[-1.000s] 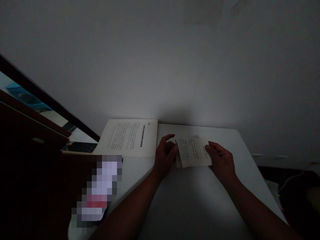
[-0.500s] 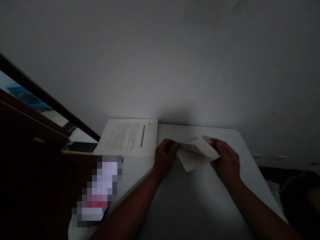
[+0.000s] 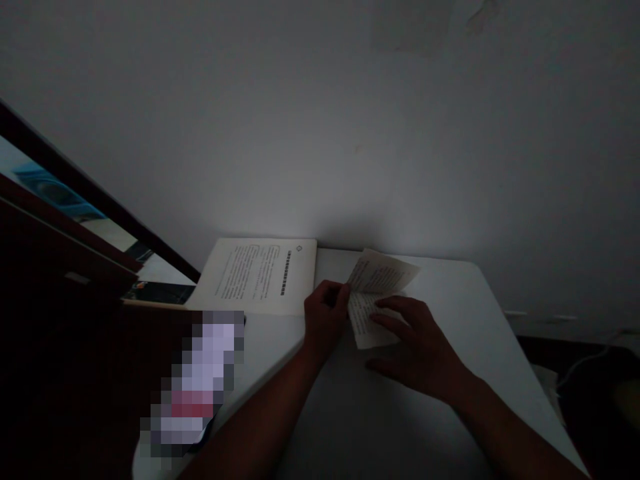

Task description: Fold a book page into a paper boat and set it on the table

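Observation:
A printed sheet of paper [image 3: 385, 272], creased across its middle, stands half unfolded above the table. My left hand [image 3: 326, 317] pinches its left edge at the crease between thumb and fingers. Over the lower half of the sheet, my right hand [image 3: 417, 350] is open with its fingers spread. Its fingertips lie over the print; whether they press on the paper I cannot tell. Left of my left hand, a larger printed page or booklet [image 3: 265, 277] lies flat on the table.
The white table [image 3: 445, 287] stands against a grey wall [image 3: 320, 133]. A pixelated phone-like object [image 3: 195, 380] lies at its left edge. Dark wooden furniture [image 3: 60, 320] is on the left. At the right, a pale cable [image 3: 583, 363] hangs beyond the table edge.
The sheet has opened further, its upper half now tilted up toward the wall. My right hand has let go of its right edge and moved left over the lower half.

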Tool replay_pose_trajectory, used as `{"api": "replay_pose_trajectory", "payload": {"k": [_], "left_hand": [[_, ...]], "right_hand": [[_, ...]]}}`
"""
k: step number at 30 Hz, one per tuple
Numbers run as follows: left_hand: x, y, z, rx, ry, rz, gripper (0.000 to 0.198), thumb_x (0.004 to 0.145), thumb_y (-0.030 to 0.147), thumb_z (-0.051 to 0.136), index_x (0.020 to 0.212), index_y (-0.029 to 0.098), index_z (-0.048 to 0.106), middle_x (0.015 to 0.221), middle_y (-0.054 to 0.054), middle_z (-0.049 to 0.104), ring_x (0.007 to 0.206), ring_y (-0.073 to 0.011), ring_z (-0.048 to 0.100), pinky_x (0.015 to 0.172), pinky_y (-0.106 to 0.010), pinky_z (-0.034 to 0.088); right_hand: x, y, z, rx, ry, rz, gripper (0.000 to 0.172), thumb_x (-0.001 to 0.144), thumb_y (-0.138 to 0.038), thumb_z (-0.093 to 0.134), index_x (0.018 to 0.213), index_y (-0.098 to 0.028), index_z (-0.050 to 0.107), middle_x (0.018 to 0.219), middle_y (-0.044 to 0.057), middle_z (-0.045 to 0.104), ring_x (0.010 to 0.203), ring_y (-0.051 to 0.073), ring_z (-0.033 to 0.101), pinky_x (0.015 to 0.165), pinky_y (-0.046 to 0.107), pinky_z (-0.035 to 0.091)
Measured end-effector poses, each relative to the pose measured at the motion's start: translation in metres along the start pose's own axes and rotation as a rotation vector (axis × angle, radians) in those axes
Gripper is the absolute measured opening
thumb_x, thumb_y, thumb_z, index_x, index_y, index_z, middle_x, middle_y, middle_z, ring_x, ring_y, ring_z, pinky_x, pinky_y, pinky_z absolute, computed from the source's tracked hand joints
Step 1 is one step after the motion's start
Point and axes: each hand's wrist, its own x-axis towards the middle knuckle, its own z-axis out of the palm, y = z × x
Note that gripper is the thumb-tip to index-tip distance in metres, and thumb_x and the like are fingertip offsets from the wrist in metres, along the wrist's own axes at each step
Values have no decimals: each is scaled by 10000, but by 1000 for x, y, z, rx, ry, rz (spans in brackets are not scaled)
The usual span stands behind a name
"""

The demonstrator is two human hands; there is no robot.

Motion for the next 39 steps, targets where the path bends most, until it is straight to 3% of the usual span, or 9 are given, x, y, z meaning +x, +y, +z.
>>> {"api": "replay_pose_trajectory", "payload": {"k": [5,9,17,21,25,28,34,39], "left_hand": [[0,1,-1,168,1,62,254,807,382,562,678,163,560,583,15,586,536,-115,558,524,-216,413],[1,1,-4,506,53,157,287,750,392,620,597,171,518,498,25,538,457,-111,506,504,-229,356],[1,1,-5,686,-179,266,449,871,421,453,547,168,636,519,-34,624,468,-120,527,519,-240,314],[-2,5,-6,689,-326,320,399,906,356,388,700,188,686,627,-38,670,538,-134,570,537,-235,348],[-4,7,-6,774,-410,338,255,856,284,452,924,229,692,804,-58,715,690,-189,640,651,-278,439],[-5,6,-5,868,-467,324,264,817,249,481,984,222,683,863,-86,719,746,-235,657,687,-330,467],[-4,8,-7,911,-490,295,323,784,236,502,1063,214,661,927,-111,715,816,-278,664,732,-395,486],[-3,11,-8,918,-512,274,333,760,284,547,1070,227,655,945,-97,713,843,-277,660,749,-389,490]], "right_hand": [[0,6,5,-51,-63,-54,295,772,-190,596,1065,-221,591,1194,122,578,1112,270,524,871,443,475],[-5,13,3,-49,-42,-18,181,790,-179,573,963,-208,616,1160,117,607,1083,249,552,869,424,491],[-6,16,3,-62,-140,94,126,742,-204,590,853,-215,648,1165,106,612,1079,275,563,879,449,491],[-4,17,4,-32,-168,103,102,728,-185,584,817,-202,630,1242,126,556,1137,298,520,908,484,459],[-3,17,3,-17,-210,145,63,736,-167,570,782,-191,607,1353,135,458,1208,313,457,943,506,423],[-3,19,3,6,-228,159,54,745,-168,570,787,-186,599,1334,144,471,1215,307,448,953,501,417],[-5,23,5,50,-196,151,91,830,-218,527,869,-209,609,1295,118,505,1190,270,472,959,494,417],[-2,22,4,114,-165,209,129,868,-261,506,822,-205,613,1212,97,571,1125,245,519,948,448,440]]}}
